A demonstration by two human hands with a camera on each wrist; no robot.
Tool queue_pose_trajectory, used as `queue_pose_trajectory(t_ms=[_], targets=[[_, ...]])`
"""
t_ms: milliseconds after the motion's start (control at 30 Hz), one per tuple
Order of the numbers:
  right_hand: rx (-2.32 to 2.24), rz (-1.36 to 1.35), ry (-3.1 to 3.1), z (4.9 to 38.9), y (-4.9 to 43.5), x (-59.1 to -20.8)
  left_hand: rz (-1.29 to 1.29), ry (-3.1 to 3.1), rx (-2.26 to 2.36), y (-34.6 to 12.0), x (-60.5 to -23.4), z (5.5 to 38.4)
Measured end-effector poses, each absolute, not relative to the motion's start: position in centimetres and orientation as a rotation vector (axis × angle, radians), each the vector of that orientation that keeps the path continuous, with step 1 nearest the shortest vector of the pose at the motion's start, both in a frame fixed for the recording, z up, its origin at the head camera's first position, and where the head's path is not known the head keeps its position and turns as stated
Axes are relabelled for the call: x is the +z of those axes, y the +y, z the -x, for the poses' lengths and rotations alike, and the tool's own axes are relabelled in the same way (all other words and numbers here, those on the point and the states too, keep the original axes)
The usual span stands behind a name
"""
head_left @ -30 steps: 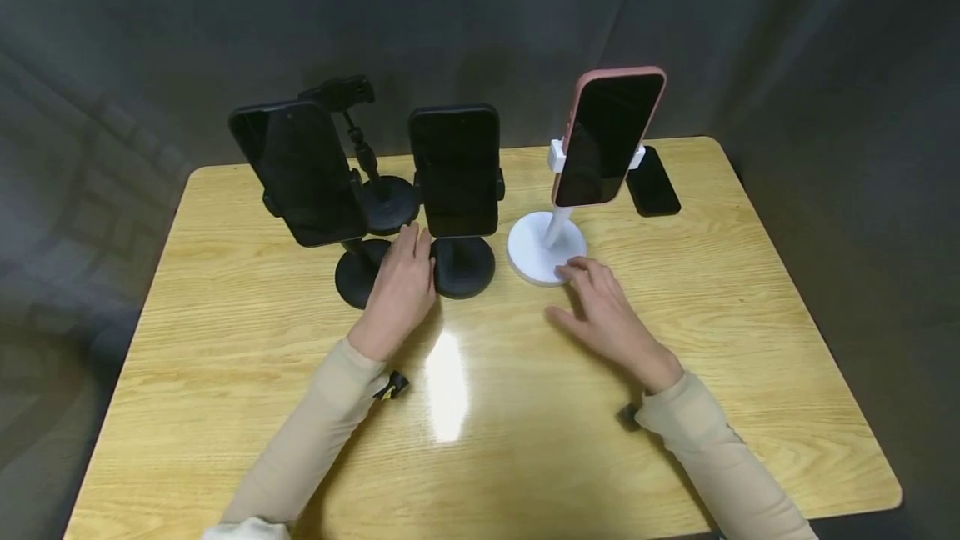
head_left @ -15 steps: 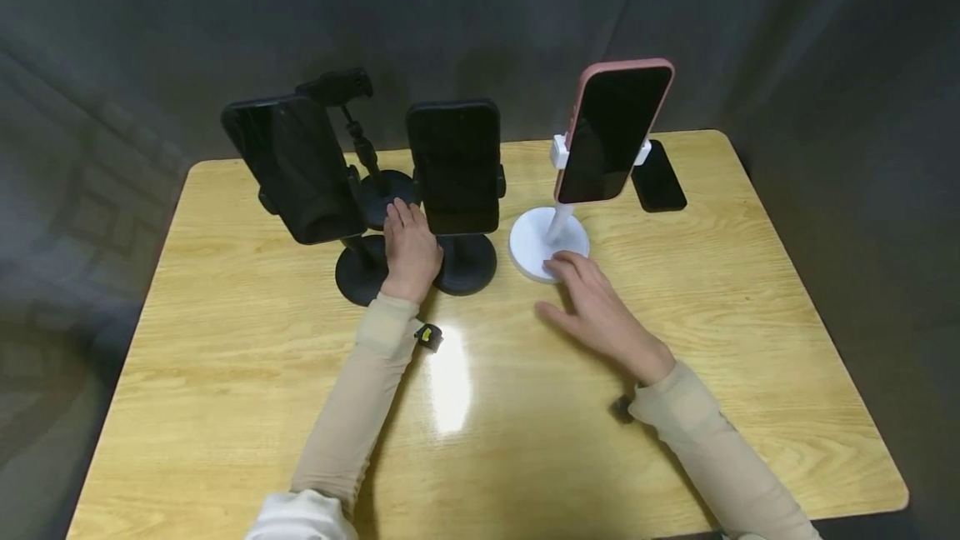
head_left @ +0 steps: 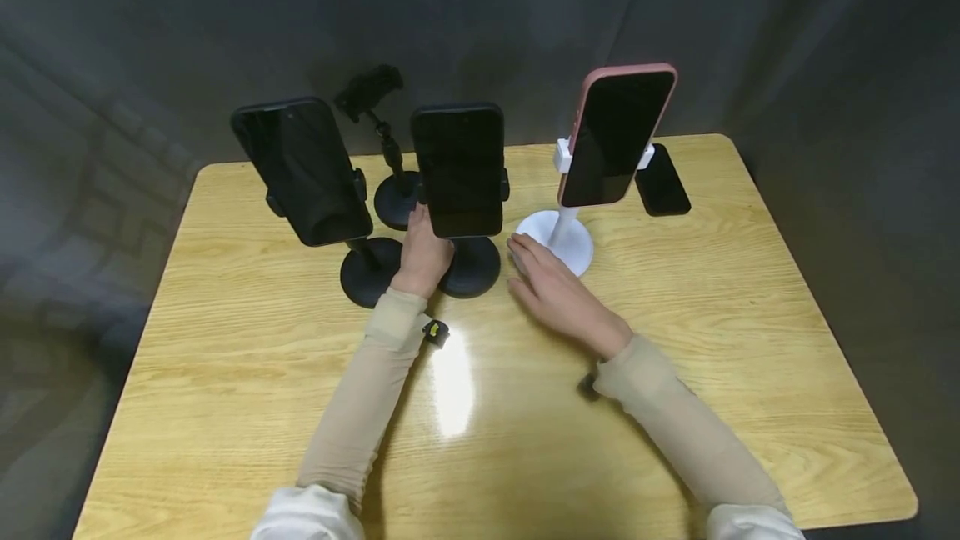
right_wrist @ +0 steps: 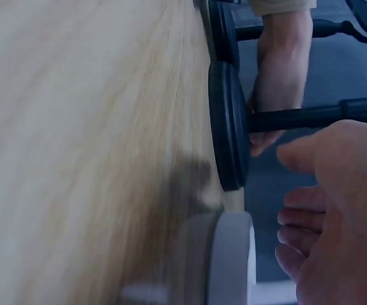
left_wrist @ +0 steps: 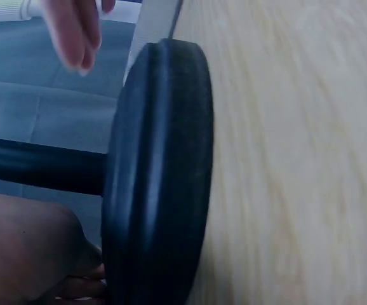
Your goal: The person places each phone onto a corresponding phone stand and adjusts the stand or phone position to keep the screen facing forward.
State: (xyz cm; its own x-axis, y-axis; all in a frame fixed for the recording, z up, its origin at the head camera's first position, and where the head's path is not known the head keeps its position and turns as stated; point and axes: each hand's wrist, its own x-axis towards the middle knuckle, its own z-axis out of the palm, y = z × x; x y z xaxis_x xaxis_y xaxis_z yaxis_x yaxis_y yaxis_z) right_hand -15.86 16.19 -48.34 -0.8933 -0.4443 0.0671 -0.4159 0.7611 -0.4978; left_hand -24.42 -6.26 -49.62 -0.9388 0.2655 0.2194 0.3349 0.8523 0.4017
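Note:
In the head view my left hand (head_left: 425,255) reaches between the left and middle black phone stands, near the base (head_left: 395,198) of the rear black stand. Its fingertips are partly hidden behind the phone (head_left: 459,169) on the middle stand, so I cannot tell whether they grip that base. The rear stand's holder (head_left: 369,91) carries no phone. My right hand (head_left: 558,294) hovers with relaxed fingers at the front left of the white stand's round base (head_left: 573,244). In the right wrist view, the right hand (right_wrist: 342,210) is beside the white base (right_wrist: 231,260), holding nothing.
A pink-cased phone (head_left: 618,136) sits in the white stand. Another black phone (head_left: 663,182) lies flat behind it on the wooden table (head_left: 750,340). At the left a tilted phone (head_left: 303,169) stands on a black base (head_left: 367,273). A dark curtain (head_left: 525,32) hangs behind.
My left hand has moved forward and right between the stands. The rear black stand has shifted right and its holder has turned. My right hand has slid left across the white base's front.

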Motion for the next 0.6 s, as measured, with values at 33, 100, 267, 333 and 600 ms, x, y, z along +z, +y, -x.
queue_pose_trajectory(t_ms=[33,100,267,333,600], targets=[[-0.788,0.731,2.903,16.2,15.9,-48.4,0.475,-2.872,-0.673,-6.2,-49.6,24.5],[-0.781,0.781,2.924,17.1,15.2,-48.4,0.456,-2.88,-0.72,-6.0,-49.5,24.5],[-0.812,0.852,2.94,19.2,13.8,-48.3,0.388,-2.911,-0.947,-5.9,-49.3,24.4],[-0.82,0.845,2.924,19.9,13.4,-48.1,0.374,-2.924,-1.051,-5.9,-49.3,24.4],[-0.873,0.861,2.89,21.8,12.4,-47.9,0.406,-3.08,-1.114,-6.5,-49.6,25.1]])
